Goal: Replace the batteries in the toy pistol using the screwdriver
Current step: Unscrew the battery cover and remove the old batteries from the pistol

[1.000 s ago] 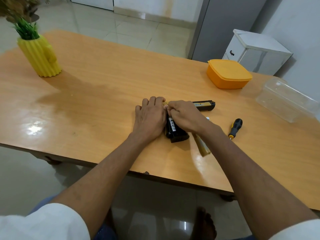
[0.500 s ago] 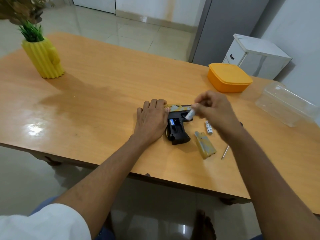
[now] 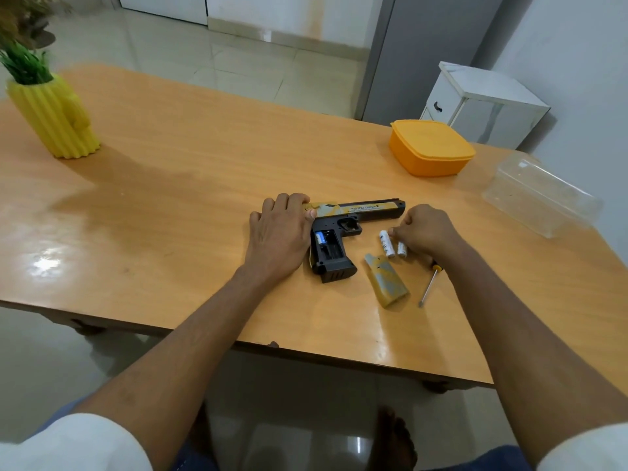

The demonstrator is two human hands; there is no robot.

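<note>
On the wooden surface (image 3: 190,171) the toy pistol (image 3: 343,229) lies on its side, barrel to the right, grip toward the person, compartment open with one battery inside. Left hand (image 3: 278,232) rests flat, fingers relaxed, at its rear. Just right of the grip lie the loose cover (image 3: 385,280) and two white batteries (image 3: 387,244), long axes roughly matching the grip's; the right hand (image 3: 424,231) is nearest, its fingers (image 3: 394,231) curled at them, though whether they pinch one is unclear.

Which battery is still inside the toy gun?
The blue-ended battery in the open grip of the toy pistol. The two white batteries lie on the table.
</note>
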